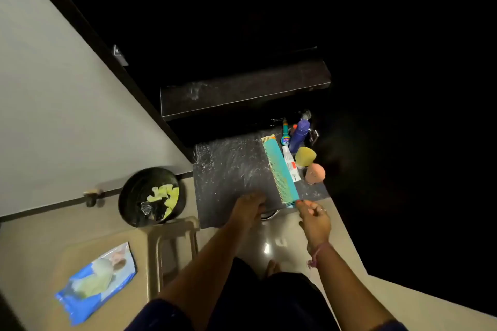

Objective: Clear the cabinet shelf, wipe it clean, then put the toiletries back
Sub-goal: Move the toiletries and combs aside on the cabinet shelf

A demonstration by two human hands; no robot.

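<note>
The right hand pinches the near end of a teal comb between fingertips; the comb lies on the dark shelf, running from 6 toward 12 o'clock; the left hand rests flat and open-fingered on the shelf's near edge, at 9 o'clock from the right hand. At 3 o'clock of the comb lies a white tube; beyond it stand a yellow sponge, a pink sponge and a purple bottle. At 9 o'clock of the shelf sits a black bin holding yellow wipes; at 7 o'clock a blue wipes pack lies on a beige stool.
</note>
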